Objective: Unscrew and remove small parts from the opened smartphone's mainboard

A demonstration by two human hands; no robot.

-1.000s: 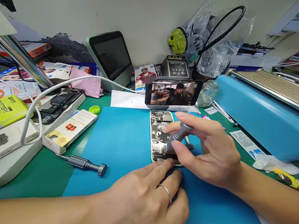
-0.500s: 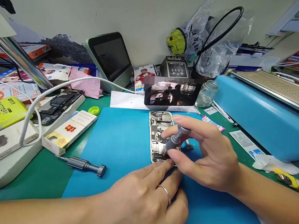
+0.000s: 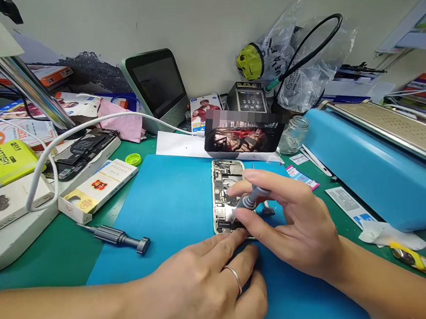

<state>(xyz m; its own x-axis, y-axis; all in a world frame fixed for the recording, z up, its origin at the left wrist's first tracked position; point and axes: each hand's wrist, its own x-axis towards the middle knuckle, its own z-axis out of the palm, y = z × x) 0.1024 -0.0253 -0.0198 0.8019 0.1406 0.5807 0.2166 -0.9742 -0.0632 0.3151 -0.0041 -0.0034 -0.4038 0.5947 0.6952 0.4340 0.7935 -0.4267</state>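
Observation:
An opened phone with its circuit boards bare lies on a blue mat. My right hand pinches a small grey screwdriver, its tip down on the lower part of the phone. My left hand, a ring on one finger, rests on the mat with its fingertips pressed against the phone's near end. A second grey screwdriver lies on the mat's left edge.
A phone playing a video stands just behind the opened one. A long blue machine fills the right side. On the left are boxes, a white cable and another dismantled phone. A glass jar stands at the back.
The screwdriver in my right hand has tilted lower and shifted a little down the phone. My left hand stays at the phone's near end. The video picture has changed.

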